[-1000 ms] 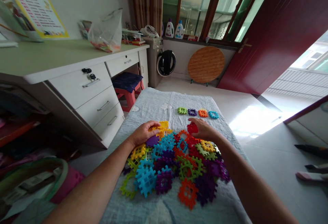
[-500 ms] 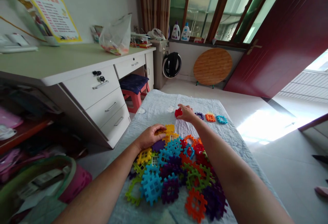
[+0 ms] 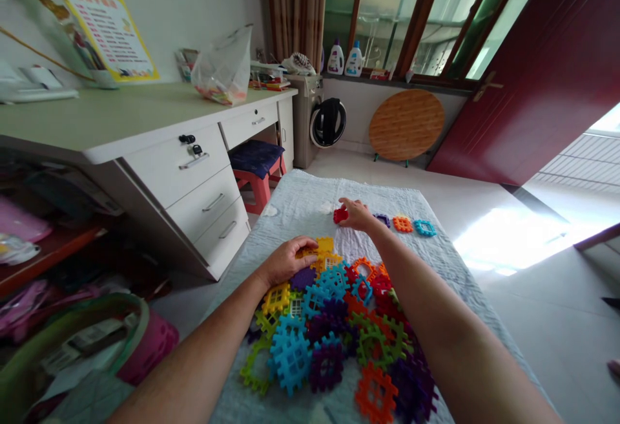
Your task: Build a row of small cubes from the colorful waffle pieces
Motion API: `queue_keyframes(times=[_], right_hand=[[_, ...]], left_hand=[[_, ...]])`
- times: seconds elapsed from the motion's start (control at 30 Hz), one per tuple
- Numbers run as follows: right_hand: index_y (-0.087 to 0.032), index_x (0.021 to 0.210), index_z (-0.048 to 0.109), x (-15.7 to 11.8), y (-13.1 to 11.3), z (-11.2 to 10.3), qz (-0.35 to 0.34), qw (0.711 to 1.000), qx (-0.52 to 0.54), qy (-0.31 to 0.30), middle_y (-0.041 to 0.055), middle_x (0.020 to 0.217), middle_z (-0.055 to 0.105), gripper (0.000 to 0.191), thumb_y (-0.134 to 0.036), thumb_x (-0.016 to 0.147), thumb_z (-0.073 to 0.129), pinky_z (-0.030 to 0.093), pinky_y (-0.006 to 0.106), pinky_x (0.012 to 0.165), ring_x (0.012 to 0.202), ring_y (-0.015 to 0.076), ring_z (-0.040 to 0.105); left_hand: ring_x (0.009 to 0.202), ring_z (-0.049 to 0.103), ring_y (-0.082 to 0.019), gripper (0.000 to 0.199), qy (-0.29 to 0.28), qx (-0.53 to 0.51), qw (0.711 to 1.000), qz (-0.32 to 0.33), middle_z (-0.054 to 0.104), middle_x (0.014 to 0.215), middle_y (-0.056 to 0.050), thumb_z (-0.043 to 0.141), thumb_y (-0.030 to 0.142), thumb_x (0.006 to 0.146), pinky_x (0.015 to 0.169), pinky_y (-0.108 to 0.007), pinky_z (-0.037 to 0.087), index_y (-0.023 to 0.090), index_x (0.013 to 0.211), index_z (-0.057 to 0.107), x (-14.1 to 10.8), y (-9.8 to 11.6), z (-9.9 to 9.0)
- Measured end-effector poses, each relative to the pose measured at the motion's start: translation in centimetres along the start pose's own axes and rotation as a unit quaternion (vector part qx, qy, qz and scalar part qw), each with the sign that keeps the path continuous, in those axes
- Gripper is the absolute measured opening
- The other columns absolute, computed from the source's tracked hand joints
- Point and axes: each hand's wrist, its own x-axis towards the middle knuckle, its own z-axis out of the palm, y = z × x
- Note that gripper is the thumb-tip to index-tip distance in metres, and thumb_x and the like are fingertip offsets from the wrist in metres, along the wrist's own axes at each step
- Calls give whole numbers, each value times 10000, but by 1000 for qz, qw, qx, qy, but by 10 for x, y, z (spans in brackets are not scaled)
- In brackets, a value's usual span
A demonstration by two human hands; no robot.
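Several colourful notched plastic pieces lie heaped on a cloth-covered table (image 3: 295, 198). My left hand (image 3: 290, 259) rests at the heap's far left edge, its fingers apart over yellow pieces (image 3: 325, 245). A purple piece (image 3: 303, 278) lies just below that hand. Beyond the heap, my right hand (image 3: 356, 213) has its fingertips on a red piece (image 3: 340, 216) that lies on the cloth. To the right of it, a purple piece (image 3: 382, 220), an orange piece (image 3: 402, 223) and a blue piece (image 3: 425, 228) form a row.
A white desk (image 3: 194, 172) with drawers stands at the left, carrying a plastic bag (image 3: 225, 75). Behind are a stool (image 3: 256, 159), a washing machine (image 3: 307, 114) and a round wooden board (image 3: 407, 123). A basket (image 3: 140, 346) sits at the lower left.
The red piece now lies flatter on the cloth under my right fingertips. My left hand stays by the yellow pieces. The whole view has shifted slightly.
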Motion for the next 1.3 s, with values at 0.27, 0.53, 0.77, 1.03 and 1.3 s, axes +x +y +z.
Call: queue_keyframes(times=[0.27, 0.53, 0.77, 1.03, 1.3], right_hand=[[-181, 1272, 452, 9, 21, -29, 5, 991, 93, 101, 87, 1172, 612, 571, -315, 743, 622, 406, 365, 874, 1044, 231, 545], [-225, 1205, 537, 1, 12, -28, 5, 1000, -16, -1, 64, 1159, 626, 614, -400, 644, 716, 375, 404, 877, 1096, 301, 489], [-213, 1207, 530, 1, -4, -9, 10, 999, -49, -20, 84, 1143, 631, 646, -335, 600, 714, 330, 414, 858, 1087, 328, 454], [-218, 1279, 456, 7, -5, -6, 19, 999, -47, -16, 70, 1134, 638, 739, -385, 606, 712, 324, 412, 862, 1099, 323, 440], [-216, 1315, 436, 0, 27, -33, 44, 995, -91, -20, 83, 1247, 567, 613, -401, 756, 608, 362, 375, 856, 1119, 298, 448]], left_hand=[[1070, 570, -217, 335, 0, 4, 1000, -3, 630, 1127, -54, 617, 400, 794, 981, -327, 419, 199, 1062, 631, 1, -3, 1], [1073, 572, -218, 333, 1, -2, 1000, 2, 631, 1127, -54, 616, 395, 794, 980, -325, 421, 200, 1064, 632, 1, -3, 1], [1045, 587, -216, 339, -4, 0, 1000, 3, 644, 1108, -56, 609, 399, 796, 964, -326, 437, 196, 1066, 637, 1, -1, 1], [1039, 588, -213, 336, -1, 13, 1000, 2, 648, 1103, -51, 613, 407, 791, 955, -323, 442, 202, 1056, 641, 1, 0, 0], [1047, 583, -218, 327, 0, 18, 1000, 5, 644, 1104, -50, 611, 413, 791, 961, -327, 435, 206, 1042, 646, 0, 2, 0]])
